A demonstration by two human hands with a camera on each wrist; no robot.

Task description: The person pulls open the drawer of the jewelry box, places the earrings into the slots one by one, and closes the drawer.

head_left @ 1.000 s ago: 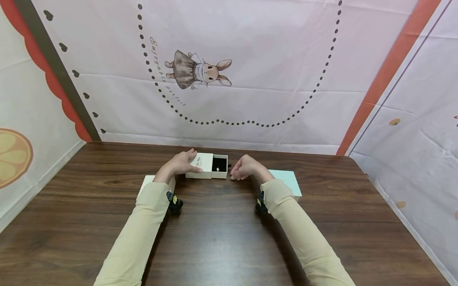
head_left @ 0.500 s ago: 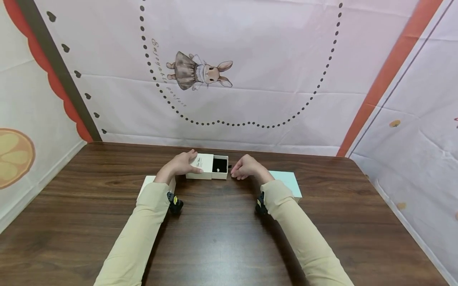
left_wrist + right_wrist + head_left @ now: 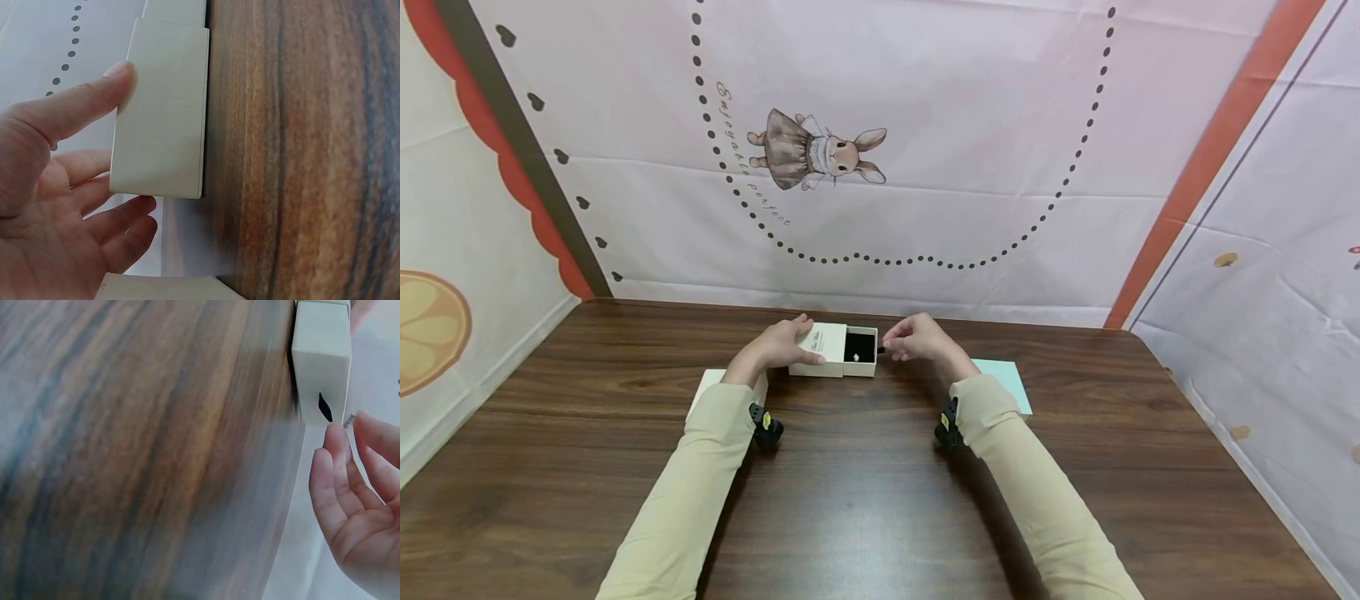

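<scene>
A cream jewelry box [image 3: 823, 346] lies near the table's back edge, its drawer [image 3: 861, 369] slid partly out to the right. On the drawer's black lining sits a small shiny piece [image 3: 856, 357]. My left hand [image 3: 778, 342] holds the box's sleeve, thumb on the near top edge and fingers around the far side and end. At the drawer's end, beside a black ribbon tab [image 3: 325, 407], my right hand [image 3: 362, 500] pinches a tiny silvery piece of jewelry [image 3: 349, 421] between thumb and fingertips. Its exact kind is too small to tell.
Another cream box [image 3: 707, 385] stands at the left, partly under my left forearm. A pale mint box [image 3: 1003, 379] is at the right, partly behind my right sleeve. A printed cloth backdrop [image 3: 962, 150] rises behind the wooden table [image 3: 850, 500].
My right hand has risen slightly from low beside the drawer's end, its fingertips now level with the ribbon tab. The left hand and the box have stayed in place.
</scene>
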